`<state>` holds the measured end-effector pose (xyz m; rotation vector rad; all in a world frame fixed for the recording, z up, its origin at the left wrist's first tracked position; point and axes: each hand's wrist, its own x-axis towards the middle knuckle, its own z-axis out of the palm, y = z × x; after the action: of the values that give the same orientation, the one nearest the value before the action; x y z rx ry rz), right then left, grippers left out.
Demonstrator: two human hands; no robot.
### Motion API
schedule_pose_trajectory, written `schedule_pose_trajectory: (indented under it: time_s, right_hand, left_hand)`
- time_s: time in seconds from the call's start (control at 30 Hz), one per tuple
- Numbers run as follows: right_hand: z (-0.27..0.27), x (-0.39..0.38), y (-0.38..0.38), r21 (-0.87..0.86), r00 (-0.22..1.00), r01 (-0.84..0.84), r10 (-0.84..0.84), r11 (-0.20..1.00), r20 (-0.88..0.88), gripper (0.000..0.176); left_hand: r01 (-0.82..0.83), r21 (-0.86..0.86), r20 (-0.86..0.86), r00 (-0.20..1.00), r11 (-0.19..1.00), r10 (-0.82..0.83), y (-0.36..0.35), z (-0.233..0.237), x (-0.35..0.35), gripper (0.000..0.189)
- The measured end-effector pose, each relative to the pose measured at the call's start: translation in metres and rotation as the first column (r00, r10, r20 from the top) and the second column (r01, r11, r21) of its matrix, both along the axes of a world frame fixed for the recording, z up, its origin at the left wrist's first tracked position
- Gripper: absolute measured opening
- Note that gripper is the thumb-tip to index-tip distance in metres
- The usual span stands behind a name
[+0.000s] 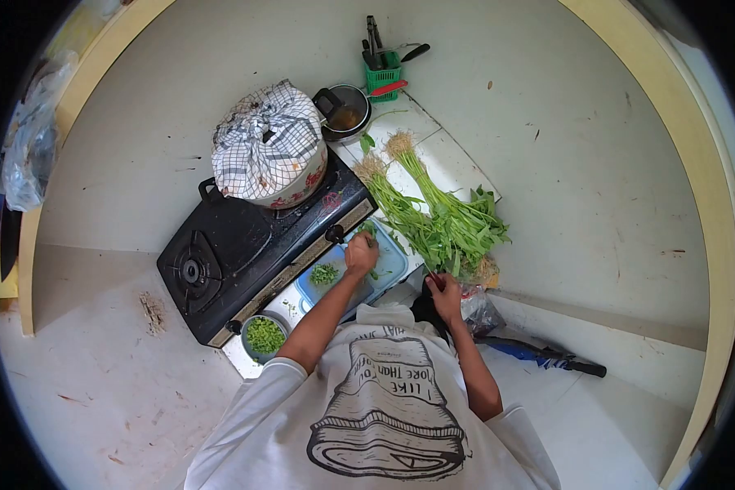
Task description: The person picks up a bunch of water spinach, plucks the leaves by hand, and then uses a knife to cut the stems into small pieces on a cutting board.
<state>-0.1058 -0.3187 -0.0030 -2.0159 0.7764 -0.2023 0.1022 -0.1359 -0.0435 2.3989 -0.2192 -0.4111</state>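
My left hand [362, 251] is over the blue tray [396, 267], its fingers closed on some green stems [368, 229] that show at the fingertips. A small heap of chopped greens [325, 273] lies in the tray, left of that hand. Close to my body, right of the tray, my right hand [445, 296] is wrapped round a knife [436, 282] with a dark reddish handle; its thin blade is hard to make out. Long leafy greens with roots [441, 204] lie on the white tiles just beyond my right hand. A round bowl of chopped greens [265, 336] stands near my left forearm.
Left of the tray is a black gas stove [245, 237], bearing a large pot [290, 188] covered with a checked cloth [265, 139]. Behind it sit a small pan [347, 110] and a green utensil basket [382, 80]. A folded umbrella [539, 356] lies at right.
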Motion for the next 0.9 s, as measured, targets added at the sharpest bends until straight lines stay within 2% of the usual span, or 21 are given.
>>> schedule_pose_trajectory:
  time_s: [0.07, 0.17, 0.27, 0.37, 0.43, 0.47, 0.57, 0.67, 0.73, 0.8, 0.87, 0.9]
  right_hand:
    - [0.002, -0.003, 0.002, 0.025, 1.0, 0.021, -0.021, 0.999, -0.013, 0.029]
    - [-0.007, -0.008, 0.003, 0.033, 1.0, 0.031, -0.031, 0.999, 0.002, 0.03]
    - [-0.001, -0.01, 0.005, 0.009, 0.999, 0.02, -0.019, 1.0, -0.031, 0.031]
    - [-0.003, -0.011, 0.007, 0.005, 1.0, 0.022, -0.022, 1.0, -0.015, 0.031]
    - [-0.005, -0.012, 0.008, 0.0, 1.0, 0.013, -0.013, 1.0, -0.024, 0.031]
    - [-0.006, -0.013, 0.007, -0.004, 1.0, 0.007, -0.008, 1.0, -0.028, 0.031]
    - [-0.003, -0.015, 0.008, 0.007, 1.0, 0.012, -0.012, 1.0, -0.008, 0.031]
    - [-0.003, -0.018, 0.009, 0.01, 1.0, 0.017, -0.018, 1.0, 0.007, 0.031]
    - [-0.005, -0.02, 0.009, 0.021, 0.999, 0.032, -0.032, 0.999, 0.011, 0.031]
    - [-0.006, -0.022, 0.01, 0.024, 0.999, 0.033, -0.033, 0.999, -0.005, 0.031]
    - [-0.003, -0.022, 0.009, 0.016, 0.999, 0.019, -0.018, 1.0, -0.037, 0.031]
    - [-0.002, -0.022, 0.009, 0.018, 0.999, 0.024, -0.023, 1.0, -0.033, 0.031]
  left_hand:
    - [-0.122, -0.113, -0.186, 0.977, 0.986, 0.099, 0.0, 0.017, 0.002, 0.019]
    - [-0.331, -0.441, -0.445, 0.888, 0.834, 0.118, 0.013, -0.015, 0.006, 0.015]
    - [-0.52, -0.524, -0.687, 0.726, 0.674, 0.026, 0.023, 0.028, -0.004, 0.013]
    - [-0.349, -0.516, -0.616, 0.786, 0.782, -0.056, 0.04, 0.021, -0.016, 0.016]
    - [-0.098, -0.341, -0.422, 0.905, 0.935, -0.059, 0.049, 0.02, -0.027, 0.019]
    - [0.015, -0.22, -0.318, 0.944, 0.975, -0.086, 0.053, 0.02, -0.031, 0.02]
    - [0.108, -0.165, -0.118, 0.985, 0.98, -0.129, 0.061, 0.014, -0.043, 0.016]
    - [0.117, -0.078, 0.274, 0.957, 0.99, -0.092, 0.052, 0.034, -0.047, 0.018]
    - [0.354, -0.012, 0.314, 0.889, 0.935, -0.333, 0.052, 0.058, -0.042, 0.022]
    - [0.557, 0.092, 0.3, 0.775, 0.825, -0.557, 0.053, 0.065, -0.037, 0.024]
    - [0.717, 0.214, 0.223, 0.625, 0.663, -0.748, 0.054, 0.06, -0.034, 0.024]
    - [0.716, 0.264, 0.233, 0.603, 0.646, -0.763, 0.054, 0.053, -0.035, 0.023]
